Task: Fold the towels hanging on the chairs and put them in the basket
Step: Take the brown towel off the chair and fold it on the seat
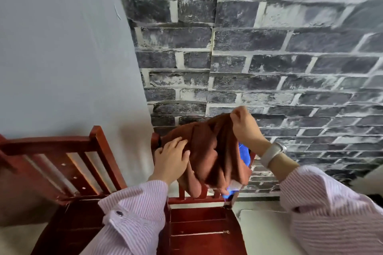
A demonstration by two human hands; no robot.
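Brown towel [209, 151] draped over the backrest of the nearer red chair [196, 219], bunched. Right hand [244, 124] raised, fingers [238, 115] curled, pinching the towel's top edge. Left hand [172, 159] lower, fingers [176, 143] straight, resting flat on the cloth's left side. Something blue [243, 151] shows beneath the right-hand fingers, unclear what. Second red chair [68, 163] left of the left hand. Basket not in view.

Towel [209, 151] over right chair's [199, 219] back
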